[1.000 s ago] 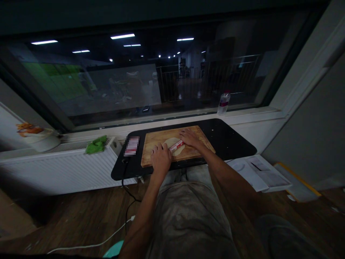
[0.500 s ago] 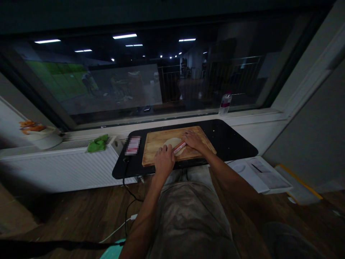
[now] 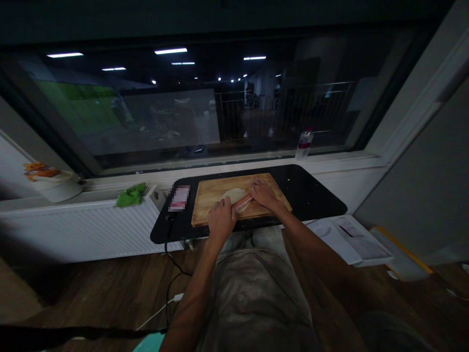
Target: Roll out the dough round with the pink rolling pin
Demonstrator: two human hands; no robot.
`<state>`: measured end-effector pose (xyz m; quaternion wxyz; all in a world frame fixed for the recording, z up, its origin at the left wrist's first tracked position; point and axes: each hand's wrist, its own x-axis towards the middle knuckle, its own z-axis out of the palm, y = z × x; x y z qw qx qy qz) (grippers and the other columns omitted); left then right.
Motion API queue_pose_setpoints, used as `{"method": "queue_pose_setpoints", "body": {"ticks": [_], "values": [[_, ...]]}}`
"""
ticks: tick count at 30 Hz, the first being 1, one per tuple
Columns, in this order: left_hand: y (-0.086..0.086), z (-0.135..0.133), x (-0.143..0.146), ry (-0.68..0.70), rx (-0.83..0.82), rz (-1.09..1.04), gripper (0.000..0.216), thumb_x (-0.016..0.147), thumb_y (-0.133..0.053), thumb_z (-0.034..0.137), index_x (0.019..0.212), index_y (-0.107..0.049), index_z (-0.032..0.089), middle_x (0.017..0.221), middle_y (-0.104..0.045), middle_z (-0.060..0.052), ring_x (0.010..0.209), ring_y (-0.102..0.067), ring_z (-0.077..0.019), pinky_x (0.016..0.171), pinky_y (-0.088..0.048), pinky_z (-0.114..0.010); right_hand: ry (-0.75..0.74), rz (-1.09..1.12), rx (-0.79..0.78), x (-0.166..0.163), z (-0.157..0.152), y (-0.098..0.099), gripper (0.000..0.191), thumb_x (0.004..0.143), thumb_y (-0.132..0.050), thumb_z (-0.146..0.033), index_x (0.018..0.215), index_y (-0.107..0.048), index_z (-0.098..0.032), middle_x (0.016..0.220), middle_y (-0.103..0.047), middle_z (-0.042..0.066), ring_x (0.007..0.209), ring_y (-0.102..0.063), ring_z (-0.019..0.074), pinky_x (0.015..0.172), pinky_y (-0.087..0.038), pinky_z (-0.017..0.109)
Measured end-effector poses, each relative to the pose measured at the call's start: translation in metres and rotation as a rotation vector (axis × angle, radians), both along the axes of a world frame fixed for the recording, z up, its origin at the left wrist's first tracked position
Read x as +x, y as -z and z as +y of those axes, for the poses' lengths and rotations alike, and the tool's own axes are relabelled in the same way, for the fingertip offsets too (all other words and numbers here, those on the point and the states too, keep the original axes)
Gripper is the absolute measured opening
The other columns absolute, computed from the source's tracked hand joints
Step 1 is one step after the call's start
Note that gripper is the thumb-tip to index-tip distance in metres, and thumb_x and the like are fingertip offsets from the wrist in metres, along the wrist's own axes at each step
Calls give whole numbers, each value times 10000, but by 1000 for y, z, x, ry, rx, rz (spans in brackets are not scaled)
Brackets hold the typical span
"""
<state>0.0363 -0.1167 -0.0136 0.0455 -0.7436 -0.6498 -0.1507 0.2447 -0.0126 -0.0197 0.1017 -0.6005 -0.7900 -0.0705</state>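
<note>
A pale round of flat dough [image 3: 232,195] lies on a wooden board [image 3: 208,200] on a small black table [image 3: 311,195]. Across the dough rests a red and white roller [image 3: 242,203]. My left hand [image 3: 221,220] presses on the roller's near end with its fingers laid flat. My right hand [image 3: 263,193] lies flat on the far end, fingers stretched out.
A blurred card [image 3: 179,197] sits left of the board. A green cloth [image 3: 131,195] lies on the white radiator [image 3: 80,230]. A plastic bottle [image 3: 304,143] stands on the window sill. A white bowl [image 3: 54,188] is far left, papers [image 3: 351,239] lie lower right, and cables run across the floor.
Both hands have drawn the roller a little nearer to me over the dough; my right hand has slid from the dough's far side toward its near edge.
</note>
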Motion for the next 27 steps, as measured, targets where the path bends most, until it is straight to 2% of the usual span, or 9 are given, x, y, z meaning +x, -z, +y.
{"method": "queue_pose_setpoints", "body": {"ticks": [5, 9, 16, 22, 27], "values": [[2, 15, -6, -81, -19, -26, 283, 1146, -448, 272, 1288, -669, 169, 1208, -791, -174, 1124, -774, -319, 854, -573, -376, 72, 4, -27, -11, 7, -8, 460, 1168, -414, -275, 1341, -827, -169, 1527, -747, 172, 1504, -598, 342, 1309, -370, 542], [0, 27, -14, -135, -22, -44, 280, 1143, -442, 244, 1232, -693, 156, 1224, -800, -184, 1116, -785, -312, 843, -559, -360, 39, 7, -62, -22, 17, -14, 444, 1136, -447, -242, 1285, -854, -147, 1434, -798, 187, 1415, -660, 337, 1257, -412, 471], [-10, 43, -29, -183, -47, -99, 297, 1150, -468, 257, 1229, -737, 159, 1153, -828, -185, 1087, -801, -313, 847, -530, -358, 172, 126, -32, -40, 32, -21, 434, 1137, -476, -337, 1304, -849, -193, 1372, -822, 163, 1318, -707, 335, 1139, -468, 464], [-19, 58, -36, -252, -31, -120, 343, 1169, -440, 290, 1251, -753, 177, 1193, -831, -186, 1114, -803, -308, 860, -535, -342, 73, 182, 28, -39, 46, -21, 419, 1151, -465, -332, 1286, -841, -208, 1388, -810, 141, 1359, -652, 310, 1184, -430, 467], [-26, 74, -41, -227, -60, -90, 313, 1144, -514, 313, 1276, -769, 189, 1212, -822, -198, 1162, -798, -342, 885, -557, -358, 106, 138, -36, -41, 63, -21, 461, 1155, -418, -292, 1361, -820, -196, 1419, -785, 178, 1387, -640, 323, 1176, -457, 483]]}}
